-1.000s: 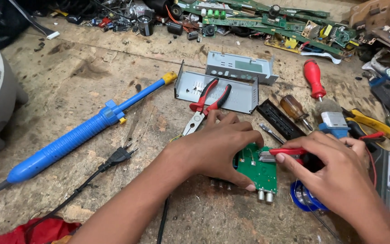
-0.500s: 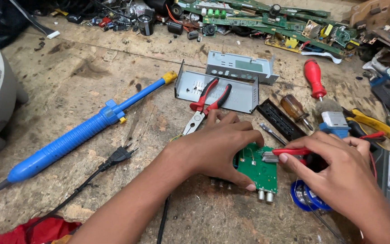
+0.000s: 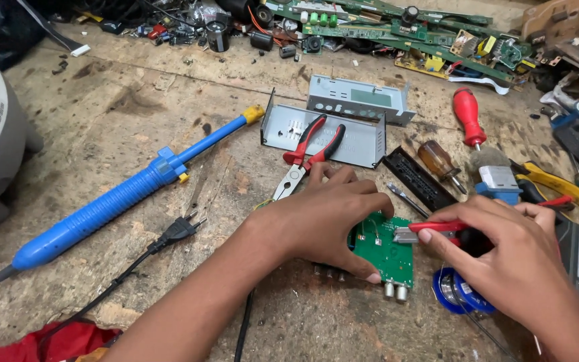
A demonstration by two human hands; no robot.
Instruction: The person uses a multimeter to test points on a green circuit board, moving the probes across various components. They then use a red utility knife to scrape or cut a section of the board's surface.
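Near the lower middle of the frame, the left hand [image 3: 326, 218] presses flat on the small green board [image 3: 387, 247]. The right hand [image 3: 504, 258] grips a red tool [image 3: 437, 228], its tip now touching the board's edge, barely moved from 1 second ago.

Left hand [image 3: 323, 218] flat, palm down; right hand [image 3: 504, 261] curled, fingers pinched
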